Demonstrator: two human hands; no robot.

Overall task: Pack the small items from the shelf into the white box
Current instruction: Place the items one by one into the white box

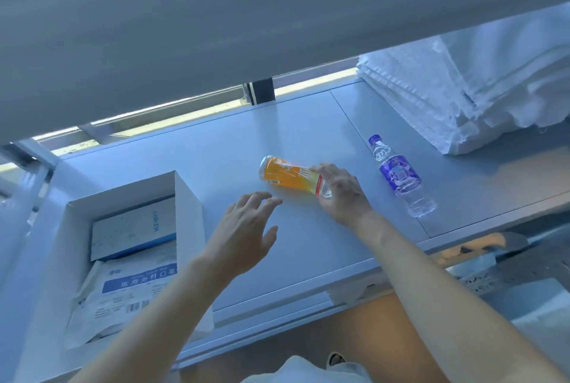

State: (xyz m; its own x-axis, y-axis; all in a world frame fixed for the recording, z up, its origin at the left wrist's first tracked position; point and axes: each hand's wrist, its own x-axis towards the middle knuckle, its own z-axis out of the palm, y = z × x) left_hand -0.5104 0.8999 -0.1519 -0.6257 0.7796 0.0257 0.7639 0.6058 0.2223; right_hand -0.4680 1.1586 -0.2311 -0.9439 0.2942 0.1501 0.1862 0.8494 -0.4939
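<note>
An orange drink bottle (285,173) lies on its side in the middle of the grey shelf (308,130). My right hand (342,194) grips its near end. My left hand (243,228) hovers open just left of it, fingers spread, touching nothing. The white box (185,194) stands at the left of the shelf. Inside it lie a white and blue Anker carton (132,228) and a flat mask packet (123,290). A clear water bottle with a purple label (399,176) lies on the shelf to the right of my right hand.
A stack of folded white cloth (462,89) fills the shelf's far right. Another shelf board (246,12) hangs low overhead. Below the shelf's front edge a lower level (509,259) and an orange floor (354,321) show.
</note>
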